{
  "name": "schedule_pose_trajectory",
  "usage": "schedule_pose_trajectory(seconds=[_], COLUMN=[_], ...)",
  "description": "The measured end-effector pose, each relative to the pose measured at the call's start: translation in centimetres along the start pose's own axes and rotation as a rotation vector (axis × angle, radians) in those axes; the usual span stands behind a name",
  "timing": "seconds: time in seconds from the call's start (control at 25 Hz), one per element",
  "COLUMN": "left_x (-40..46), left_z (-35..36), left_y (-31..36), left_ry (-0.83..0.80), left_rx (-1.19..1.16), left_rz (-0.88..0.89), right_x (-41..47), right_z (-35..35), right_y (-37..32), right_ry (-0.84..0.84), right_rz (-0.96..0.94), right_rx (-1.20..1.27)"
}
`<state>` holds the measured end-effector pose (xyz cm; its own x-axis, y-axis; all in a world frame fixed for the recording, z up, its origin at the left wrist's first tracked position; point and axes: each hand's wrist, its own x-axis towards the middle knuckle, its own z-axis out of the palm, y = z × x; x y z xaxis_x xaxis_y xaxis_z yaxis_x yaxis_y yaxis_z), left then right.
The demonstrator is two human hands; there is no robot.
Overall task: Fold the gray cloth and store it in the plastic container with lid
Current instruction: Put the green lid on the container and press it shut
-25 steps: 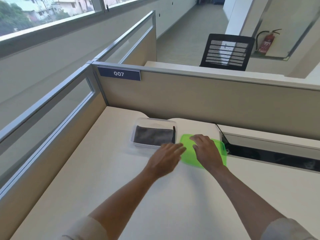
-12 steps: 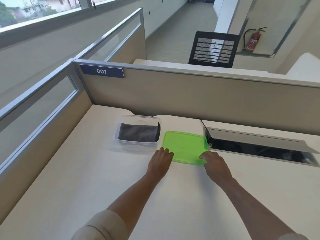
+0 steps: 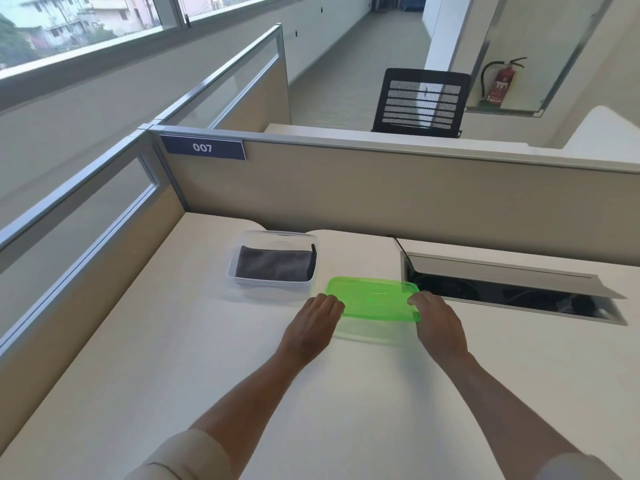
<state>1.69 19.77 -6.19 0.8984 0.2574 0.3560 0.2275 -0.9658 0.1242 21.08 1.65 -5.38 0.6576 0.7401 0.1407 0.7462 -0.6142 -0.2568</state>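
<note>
The folded gray cloth (image 3: 273,265) lies inside the clear plastic container (image 3: 268,285), which stands open-topped on the desk. To its right is the green lid (image 3: 372,297), raised a little above the desk and casting a green tint below it. My left hand (image 3: 313,329) grips the lid's near left corner. Holding the near right corner is my right hand (image 3: 438,323). The lid is apart from the container, roughly a hand's width to the right of it.
A recessed cable tray with a raised flap (image 3: 502,282) opens in the desk just right of the lid. Beige partitions (image 3: 381,195) wall the desk at the back and left. A black mesh chair (image 3: 420,102) stands beyond the back partition.
Both hands slid from the top of the lid to its near corners and took hold. The lid has come up off the desk.
</note>
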Motion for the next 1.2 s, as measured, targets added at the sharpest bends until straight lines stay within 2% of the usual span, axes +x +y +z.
schedule_pose_trajectory(seconds=[0.12,0.36,0.6,0.84,0.96,1.08,1.2], left_x=[0.0,0.3,0.0,-1.2,-1.4,-1.0,-0.4], left_z=[-1.1,-4.0,-6.3,-8.5,-9.2,-9.6,-9.4], left_y=[0.2,0.4,-0.9,-6.6,-9.7,-13.1,-15.8], left_ry=[0.078,0.298,0.294,0.332,0.363,0.362,0.307], left_rx=[-0.071,-0.357,-0.575,-0.504,-0.489,-0.507,-0.452], left_rz=[-0.032,-0.266,-0.543,-0.719,-0.823,-0.932,-0.980], right_x=[0.0,1.1,2.5,5.1,6.8,8.4,9.7], right_z=[-1.9,-5.2,-5.7,-4.5,-3.1,-1.9,-0.5], right_y=[-0.3,-1.5,-4.6,-11.4,-14.9,-17.7,-19.8], right_ry=[0.080,0.185,0.169,0.146,0.083,0.020,-0.081], right_rz=[0.060,0.062,0.114,0.130,0.207,0.267,0.240], right_rx=[0.110,0.400,0.613,0.808,0.872,0.888,0.822])
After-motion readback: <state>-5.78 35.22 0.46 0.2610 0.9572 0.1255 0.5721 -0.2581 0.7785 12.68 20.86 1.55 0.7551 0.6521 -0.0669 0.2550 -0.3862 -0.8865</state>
